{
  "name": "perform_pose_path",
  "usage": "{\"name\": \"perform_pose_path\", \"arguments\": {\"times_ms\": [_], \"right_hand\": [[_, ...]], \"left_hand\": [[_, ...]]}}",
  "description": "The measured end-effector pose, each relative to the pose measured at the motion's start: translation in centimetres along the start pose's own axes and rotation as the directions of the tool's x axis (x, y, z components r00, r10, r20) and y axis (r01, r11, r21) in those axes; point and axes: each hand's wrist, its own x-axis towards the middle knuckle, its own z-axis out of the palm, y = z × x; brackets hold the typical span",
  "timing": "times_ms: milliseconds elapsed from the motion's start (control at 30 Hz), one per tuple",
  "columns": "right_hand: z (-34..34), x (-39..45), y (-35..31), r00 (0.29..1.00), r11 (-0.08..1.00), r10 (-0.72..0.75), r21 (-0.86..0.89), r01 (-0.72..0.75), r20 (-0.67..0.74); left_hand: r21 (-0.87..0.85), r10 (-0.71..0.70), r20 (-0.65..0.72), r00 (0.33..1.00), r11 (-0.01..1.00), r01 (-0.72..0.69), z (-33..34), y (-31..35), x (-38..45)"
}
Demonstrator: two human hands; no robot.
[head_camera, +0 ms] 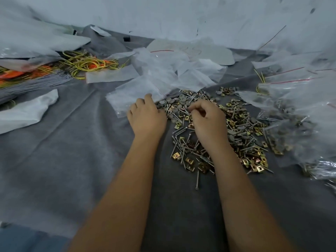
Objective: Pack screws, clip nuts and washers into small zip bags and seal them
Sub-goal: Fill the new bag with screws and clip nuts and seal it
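A loose heap of silver screws [183, 142], brass clip nuts [254, 163] and grey round washers [181, 97] lies on a grey cloth [76, 160]. My right hand [209, 120] is over the middle of the heap, thumb and fingers curled and pinching at screws near its fingertips. My left hand [147, 117] rests at the heap's left edge with fingers curled down; its fingertips are hidden, so what it holds is unclear. Small empty zip bags [132, 95] lie just beyond my left hand.
More clear bags with red zip lines [294, 80] pile up at the right, some filled with hardware [287, 128]. Yellow and orange wire bundles [87, 63] sit at the back left. White plastic sheets [25, 111] lie at the left. A pale wall [181, 17] closes the back.
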Motion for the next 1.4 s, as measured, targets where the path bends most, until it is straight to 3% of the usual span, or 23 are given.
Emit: {"name": "perform_pose_path", "arguments": {"times_ms": [200, 267, 333, 433, 533, 633, 767, 833, 900, 1000, 1133, 1200, 1300, 1400], "right_hand": [[-0.6, -0.1, -0.2, 1.0, 1.0, -0.01, 0.025, 0.011, -0.02], [-0.7, -0.2, -0.5, 0.999, 0.994, 0.036, 0.106, -0.034, -0.013], [-0.9, -0.1, -0.9, 0.987, 0.939, 0.159, 0.302, -0.163, 0.04], [-1.3, 0.4, -1.1, 0.94, 0.786, 0.3, 0.517, -0.339, 0.16], [-1.7, 0.7, -0.9, 0.923, 0.711, 0.342, 0.594, -0.376, 0.176], [-2.4, 0.8, -0.6, 0.926, 0.726, 0.359, 0.589, -0.355, 0.116], [-3.1, 0.8, 0.3, 0.939, 0.839, 0.345, 0.45, -0.305, -0.007], [-3.3, 0.8, 0.5, 0.939, 0.818, 0.343, 0.49, -0.301, 0.004], [-3.2, 0.8, 0.5, 0.944, 0.753, 0.319, 0.583, -0.305, 0.081], [-3.1, 0.8, 0.7, 0.959, 0.765, 0.263, 0.583, -0.274, 0.106], [-3.0, 0.9, 0.9, 0.981, 0.888, 0.193, 0.43, -0.16, -0.032], [-3.2, 0.9, 0.9, 0.985, 0.903, 0.161, 0.413, -0.12, -0.066], [-3.5, 0.9, 0.9, 0.99, 0.897, 0.13, 0.431, -0.095, -0.053], [-3.6, 0.9, 1.0, 0.96, 0.929, 0.174, 0.36, -0.087, -0.217]], "left_hand": [[-0.058, 0.029, -0.107, 0.994, 0.998, -0.036, 0.0, -0.3, 0.2], [-0.148, 0.104, -0.218, 0.97, 0.979, -0.138, -0.3, -0.1, 0.1], [-0.244, 0.269, -0.335, 0.903, 0.901, -0.359, -0.6, 0.3, 0.1], [-0.287, 0.512, -0.349, 0.785, 0.738, -0.61, -0.2, 0.9, -0.2], [-0.337, 0.637, -0.325, 0.699, 0.612, -0.715, 0.0, 1.8, -0.5], [-0.373, 0.73, -0.239, 0.64, 0.54, -0.755, -0.1, 2.9, -1.1], [-0.428, 0.675, 0.008, 0.738, 0.669, -0.607, 0.0, 4.0, -1.6], [-0.533, 0.519, 0.084, 0.851, 0.744, -0.402, 0.0, 4.8, -1.9], [-0.632, 0.37, 0.076, 0.926, 0.736, -0.243, 0.0, 5.7, -2.5], [-0.663, 0.372, 0.013, 0.928, 0.698, -0.27, 0.3, 6.2, -3.4], [-0.556, 0.365, -0.023, 0.931, 0.769, -0.315, 0.8, 5.9, -4.0], [-0.619, 0.387, -0.045, 0.921, 0.713, -0.329, 0.8, 5.7, -3.8], [-0.751, 0.374, 0.046, 0.926, 0.624, -0.215, 0.5, 5.4, -3.2], [-0.806, 0.217, -0.042, 0.975, 0.57, -0.162, 0.6, 5.1, -2.9]]}}
